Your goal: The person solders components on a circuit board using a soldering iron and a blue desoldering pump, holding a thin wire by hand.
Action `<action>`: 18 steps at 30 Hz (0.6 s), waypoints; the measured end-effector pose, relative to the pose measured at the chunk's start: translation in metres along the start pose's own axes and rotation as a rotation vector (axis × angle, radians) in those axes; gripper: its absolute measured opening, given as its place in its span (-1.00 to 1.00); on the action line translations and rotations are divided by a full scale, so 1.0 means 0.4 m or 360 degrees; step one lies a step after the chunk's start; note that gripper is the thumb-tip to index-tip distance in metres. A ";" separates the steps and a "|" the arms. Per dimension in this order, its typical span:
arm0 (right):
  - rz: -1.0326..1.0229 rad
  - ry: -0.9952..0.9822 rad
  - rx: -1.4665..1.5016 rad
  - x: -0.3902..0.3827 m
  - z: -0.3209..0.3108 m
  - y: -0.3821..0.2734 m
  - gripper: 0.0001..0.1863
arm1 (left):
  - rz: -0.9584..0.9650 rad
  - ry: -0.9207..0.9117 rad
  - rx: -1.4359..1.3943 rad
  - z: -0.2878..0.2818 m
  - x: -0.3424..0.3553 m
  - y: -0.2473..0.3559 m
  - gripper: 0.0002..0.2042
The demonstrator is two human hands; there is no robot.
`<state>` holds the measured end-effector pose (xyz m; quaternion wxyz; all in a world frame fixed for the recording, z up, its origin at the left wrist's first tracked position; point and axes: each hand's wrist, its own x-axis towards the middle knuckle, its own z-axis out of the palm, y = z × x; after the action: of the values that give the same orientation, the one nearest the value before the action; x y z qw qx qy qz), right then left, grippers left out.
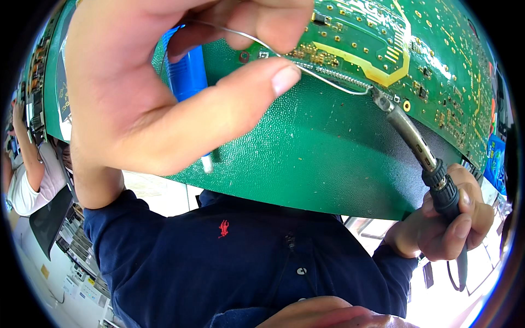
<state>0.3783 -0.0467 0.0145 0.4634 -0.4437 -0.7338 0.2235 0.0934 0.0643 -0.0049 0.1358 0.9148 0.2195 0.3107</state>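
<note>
Between its thumb and a fingertip, my left hand (126,93) pinches a thin silvery solder wire (328,83). The wire bends down to the right, and its end meets the tip of a soldering iron (410,134). Low on the right, my right hand (451,224) is wrapped round the iron's dark handle, tilting it up and to the left. Both wire and tip are at the right end of a long row of small metal pins (339,72) along the near edge of a green circuit board (377,30). Gold pads and small parts dot the board.
A green mat (262,158) lies under the board. Partly behind my left hand is a blue object (188,71) with a whitish tip below. Another person (41,175) is at the far left, beside stacked boards. A blue package (495,164) is at the right.
</note>
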 end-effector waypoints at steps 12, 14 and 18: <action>0.0000 -0.0145 0.0006 0.001 -0.015 -0.005 -0.71 | 0.0009 -0.0011 -0.0001 0.012 0.007 0.002 -0.93; 0.0006 -0.0184 0.0016 0.003 -0.019 -0.005 -0.71 | 0.0011 -0.0007 0.0001 0.014 0.007 0.002 -0.93; 0.0042 -0.0225 0.0010 0.006 -0.025 -0.011 -0.71 | 0.0012 -0.0011 0.0010 0.013 0.005 0.003 -0.93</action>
<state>0.3845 -0.0478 0.0235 0.4086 -0.4350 -0.7582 0.2626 0.0985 0.0636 -0.0072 0.1326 0.9171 0.2165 0.3075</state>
